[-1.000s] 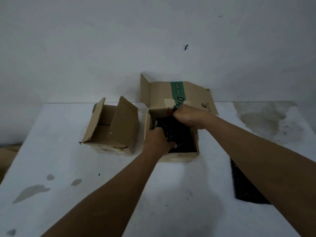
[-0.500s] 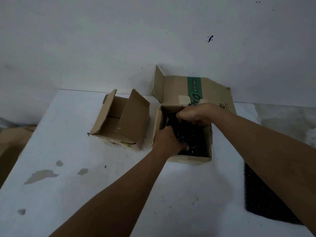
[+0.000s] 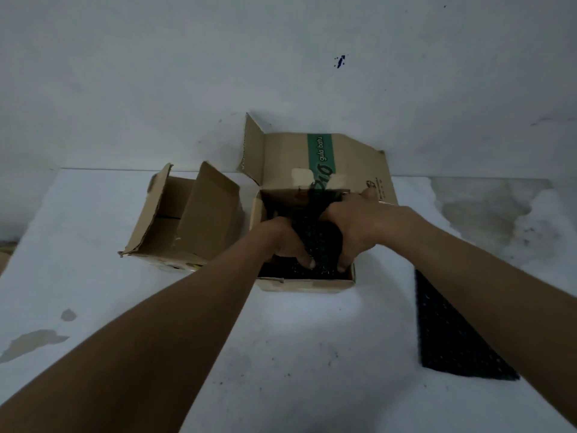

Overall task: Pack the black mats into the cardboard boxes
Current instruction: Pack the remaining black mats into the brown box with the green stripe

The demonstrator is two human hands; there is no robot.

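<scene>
A black mat (image 3: 317, 242) is being pressed into the green-banded box (image 3: 307, 284), which stands open on the white bench (image 3: 281, 354) against the wall. The mat is held by both hands. The left hand (image 3: 285, 242) is curled over its left side with the thumb laid on the near part. The right hand (image 3: 354, 226) is curled over its right side, thumb pointing down toward the front wall. Between them the mat is humped upward, while its lower part lies inside the box.

The step in hand is judged to be seating the mat within the walls. It would be done well if the hump were pushed down evenly from both sides and the edges tucked below the rim before pressure is released, without the thin cardboard walls being bowed outward. A springy mat is likely to rise again if let go too early.

The mat is seen as dark, flexible and dotted; whether studded or perforated cannot be told. The box is of creased brown cardboard, with raised flaps and a green printed band. A smaller box (image 3: 187, 220), likewise brown and open, stands just beside it on the left. A second mat (image 3: 446, 332), flat and similarly textured, lies on the bench to the right, partly hidden by the right forearm. The bench is matt white with grey stains.
</scene>
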